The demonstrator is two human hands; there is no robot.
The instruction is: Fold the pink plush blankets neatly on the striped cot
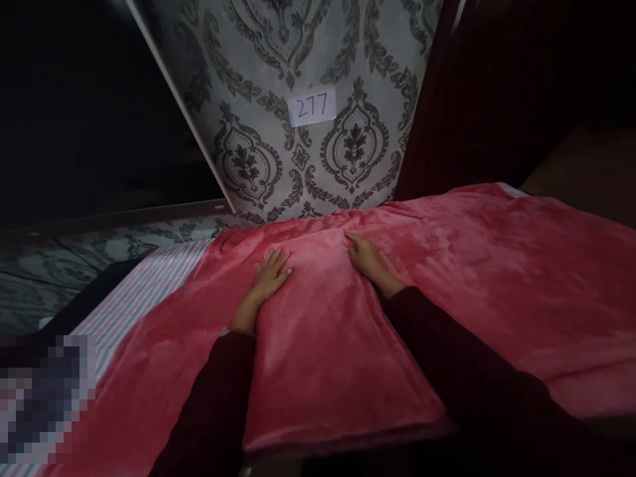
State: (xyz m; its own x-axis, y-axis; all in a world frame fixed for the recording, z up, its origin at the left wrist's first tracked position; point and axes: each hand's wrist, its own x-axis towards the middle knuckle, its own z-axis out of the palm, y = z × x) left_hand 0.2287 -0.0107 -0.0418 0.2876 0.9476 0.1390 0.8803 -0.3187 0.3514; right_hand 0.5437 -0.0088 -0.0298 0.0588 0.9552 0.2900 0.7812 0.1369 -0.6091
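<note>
My left hand (271, 277) lies flat on a pink-red fleece blanket (328, 358) with its fingers spread. My right hand (370, 260) rests on the same blanket a little farther ahead, fingers pointing left. Neither hand grips the fabric. Under my palms the blanket forms a raised, folded layer, perhaps over a pillow, though what lies beneath is hidden. Dark maroon sleeves cover both forearms.
A striped pink-and-white sheet (149, 298) shows left of the blanket. Behind stands a grey damask wallpaper panel (248, 159) bearing a paper label reading 277 (311, 106). A dark maroon curtain (432, 99) hangs right; a pixelated patch (44, 397) covers the lower left.
</note>
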